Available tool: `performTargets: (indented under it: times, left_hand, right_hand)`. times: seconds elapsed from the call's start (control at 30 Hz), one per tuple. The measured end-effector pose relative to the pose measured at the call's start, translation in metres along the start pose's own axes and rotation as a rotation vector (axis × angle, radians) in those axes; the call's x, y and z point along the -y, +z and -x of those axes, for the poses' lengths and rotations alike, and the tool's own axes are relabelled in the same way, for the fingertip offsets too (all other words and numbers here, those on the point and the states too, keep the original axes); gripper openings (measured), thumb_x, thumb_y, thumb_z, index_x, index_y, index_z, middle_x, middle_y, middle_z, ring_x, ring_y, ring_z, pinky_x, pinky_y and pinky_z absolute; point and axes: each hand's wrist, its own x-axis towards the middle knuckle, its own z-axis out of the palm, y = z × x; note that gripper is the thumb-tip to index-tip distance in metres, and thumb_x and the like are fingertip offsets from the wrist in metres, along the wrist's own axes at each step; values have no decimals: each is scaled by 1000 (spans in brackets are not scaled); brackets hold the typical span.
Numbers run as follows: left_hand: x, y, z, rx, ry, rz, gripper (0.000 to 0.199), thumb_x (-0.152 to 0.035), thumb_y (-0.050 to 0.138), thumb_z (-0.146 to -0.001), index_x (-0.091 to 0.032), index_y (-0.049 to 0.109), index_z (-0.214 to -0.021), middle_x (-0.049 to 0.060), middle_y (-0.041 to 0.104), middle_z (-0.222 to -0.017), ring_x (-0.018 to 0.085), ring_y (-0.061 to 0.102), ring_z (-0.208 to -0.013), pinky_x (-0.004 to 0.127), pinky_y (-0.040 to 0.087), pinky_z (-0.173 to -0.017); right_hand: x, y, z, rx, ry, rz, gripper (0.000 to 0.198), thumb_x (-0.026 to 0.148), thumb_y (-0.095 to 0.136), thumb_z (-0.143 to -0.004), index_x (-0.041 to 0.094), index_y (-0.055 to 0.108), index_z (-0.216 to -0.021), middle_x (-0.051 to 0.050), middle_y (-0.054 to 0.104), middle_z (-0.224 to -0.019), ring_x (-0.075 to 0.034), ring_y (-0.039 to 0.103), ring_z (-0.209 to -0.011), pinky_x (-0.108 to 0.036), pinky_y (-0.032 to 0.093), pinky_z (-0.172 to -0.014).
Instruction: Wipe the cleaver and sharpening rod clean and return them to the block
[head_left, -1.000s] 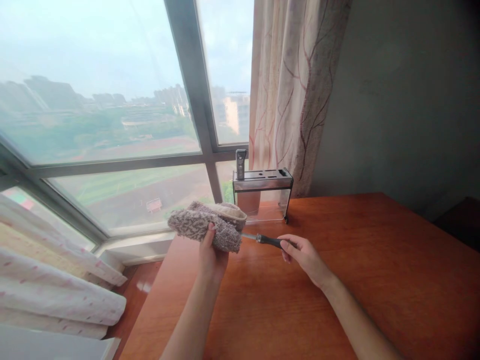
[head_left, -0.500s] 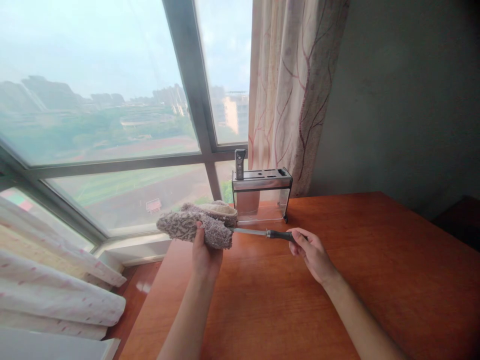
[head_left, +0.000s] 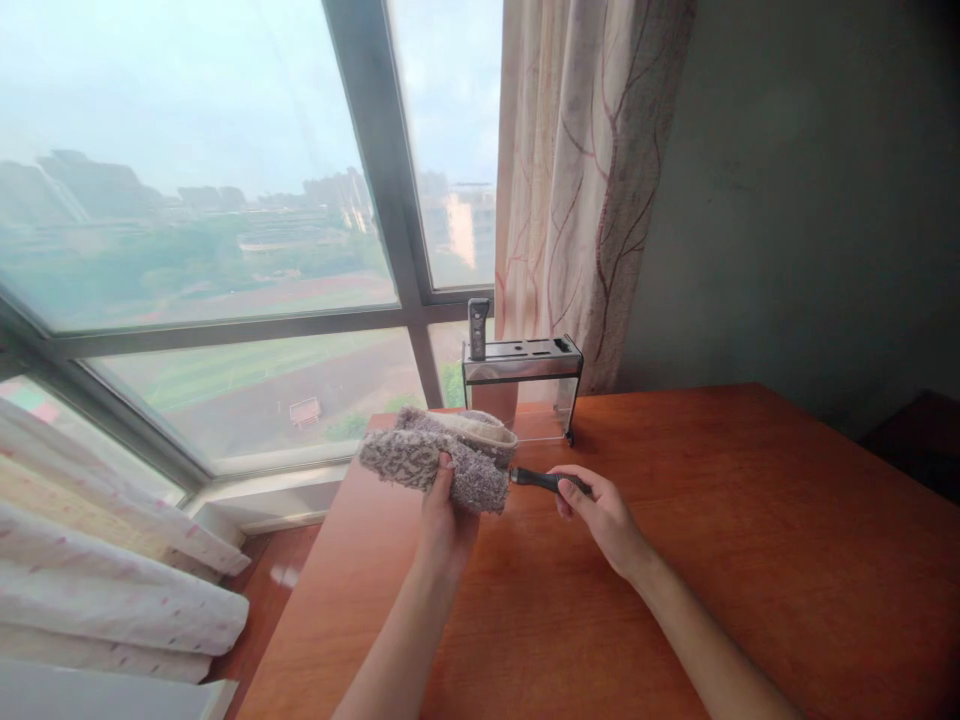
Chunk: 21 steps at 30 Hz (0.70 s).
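My left hand (head_left: 450, 525) is closed around a fluffy grey cloth (head_left: 405, 460), thumb on top, above the table. The cloth is bunched in thick folds, and a pale inner side shows at its upper right. My right hand (head_left: 600, 510) grips the black handle of a sharpening steel (head_left: 534, 479). Its handle end meets the right edge of the cloth, and the rod is hidden inside the folds. Just behind stands a clear knife block (head_left: 525, 366) with a slotted metal top. One grey-handled knife (head_left: 478, 330) is upright in its left end.
The reddish-brown wooden table (head_left: 712, 480) spreads under my hands, its left edge beside the window sill (head_left: 292, 500). Large windows fill the left. A patterned curtain (head_left: 577, 180) hangs behind the block, and another curtain (head_left: 112, 570) lies at lower left.
My left hand and the cloth have moved right along the rod, up to the handle, covering metal that showed before. My right hand has shifted slightly left.
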Motion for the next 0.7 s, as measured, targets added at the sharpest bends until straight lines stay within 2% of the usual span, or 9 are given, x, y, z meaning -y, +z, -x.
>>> performTargets:
  times: [0.07, 0.13, 0.23, 0.37, 0.47, 0.6, 0.7]
  left_hand:
    - [-1, 0, 0, 1, -4, 1, 33, -24, 67, -81, -19, 63, -114, 6, 70, -107, 18, 66, -95, 28, 53, -83]
    - [-6, 1, -2, 6, 21, -6, 35, -23, 67, -80, -20, 62, -115, 6, 70, -107, 18, 66, -95, 27, 53, -82]
    - [-18, 0, -7, -12, 70, -12, 35, -24, 66, -81, -20, 62, -116, 5, 70, -107, 18, 66, -93, 27, 53, -80]
    - [-33, -2, -15, -76, 120, 27, 28, -26, 59, -86, -20, 64, -113, 5, 71, -106, 16, 66, -91, 28, 52, -83]
    - [-43, -3, -19, -74, 140, 67, 28, -30, 54, -90, -21, 64, -114, 5, 71, -106, 17, 66, -93, 30, 51, -87]
    - [-52, -5, -23, -57, 181, 103, 31, -33, 51, -91, -23, 62, -118, 5, 70, -108, 18, 65, -100, 32, 48, -92]
    - [-57, -8, -27, -36, 216, 110, 33, -34, 51, -91, -25, 60, -121, 5, 69, -111, 19, 64, -102, 34, 49, -93]
  right_hand:
    - [1, 0, 0, 36, 3, 51, 28, 42, 64, -82, 21, 70, -99, 1, 62, -67, -14, 54, -63, -25, 41, -59]
    - [1, -2, -1, 56, -4, 92, 27, 38, 69, -78, 22, 71, -100, -2, 68, -84, -18, 60, -77, -27, 46, -70]
    - [2, -6, -4, 34, -43, 120, 29, 34, 74, -72, 25, 72, -99, -4, 70, -102, -22, 62, -95, -31, 48, -84]
    - [5, -15, -7, -18, -84, 147, 28, 31, 75, -70, 26, 73, -98, -4, 70, -100, -22, 61, -95, -32, 48, -84]
    - [10, -20, -6, -35, -56, 133, 28, 32, 75, -71, 24, 73, -98, -4, 69, -98, -21, 61, -92, -30, 47, -81]
    - [14, -27, -5, -79, 23, -65, 28, 40, 71, -76, 20, 72, -96, -3, 68, -76, -16, 59, -69, -28, 45, -67]
    - [13, -35, -8, -139, 45, -244, 28, 42, 71, -75, 19, 72, -91, -2, 66, -69, -14, 56, -62, -26, 44, -60]
